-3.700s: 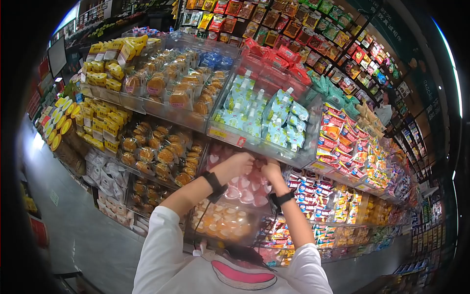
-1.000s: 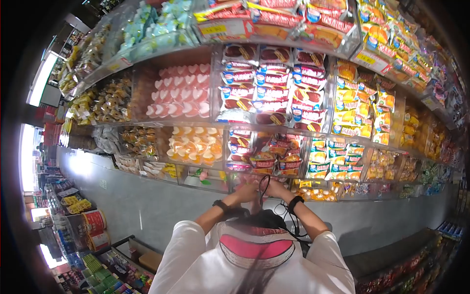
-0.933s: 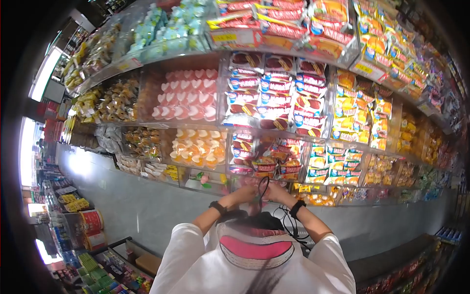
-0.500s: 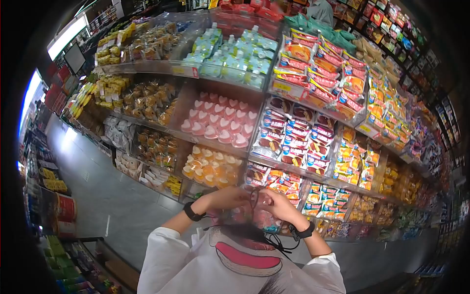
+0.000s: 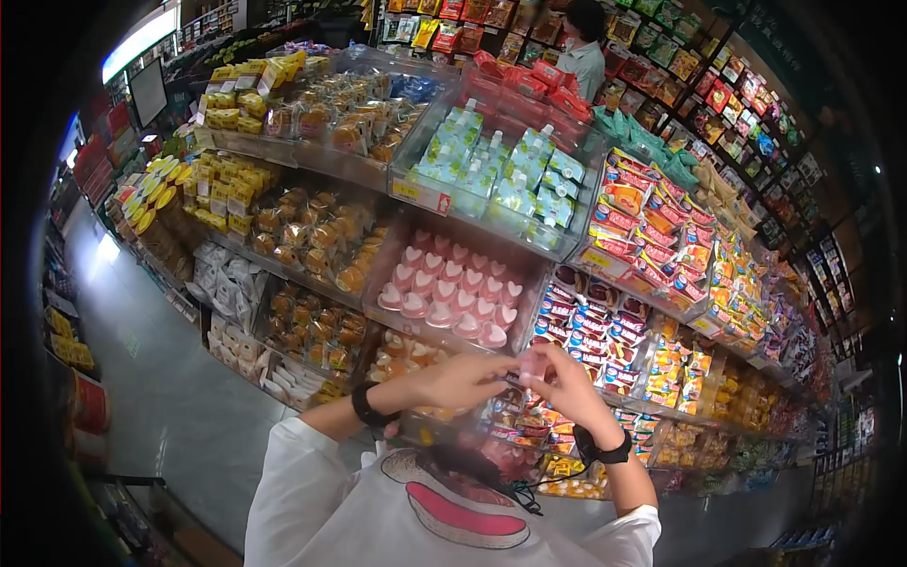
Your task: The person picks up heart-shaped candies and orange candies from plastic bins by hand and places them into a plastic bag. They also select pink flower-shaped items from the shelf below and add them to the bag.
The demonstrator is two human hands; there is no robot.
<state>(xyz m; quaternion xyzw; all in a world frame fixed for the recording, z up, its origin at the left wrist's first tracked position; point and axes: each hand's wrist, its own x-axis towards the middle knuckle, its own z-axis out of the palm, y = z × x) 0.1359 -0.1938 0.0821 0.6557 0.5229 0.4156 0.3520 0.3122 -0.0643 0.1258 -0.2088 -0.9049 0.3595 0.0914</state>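
My right hand (image 5: 570, 389) is closed on a small pink translucent jelly cup (image 5: 532, 365), held between thumb and fingers. Stretched toward it from the other side is my left hand (image 5: 461, 381), its fingertips right at the cup's edge. Both hands are in front of the shelf bins. Just above them, a clear bin holds rows of pink heart-topped jelly cups (image 5: 452, 288). Orange heart-topped cups (image 5: 404, 357) sit in the bin below, partly hidden by my left hand and forearm.
Green drink pouches (image 5: 496, 175) fill the top bin. Red-wrapped snacks (image 5: 652, 222) and chocolate pie packs (image 5: 590, 326) lie to the right, bagged pastries (image 5: 307, 231) to the left. A person (image 5: 583, 57) stands behind the display. Grey floor (image 5: 179, 359) runs along the left.
My hands have risen and moved slightly right, and drawn apart a little. The view has shifted, showing more of the back shelves and the person there.
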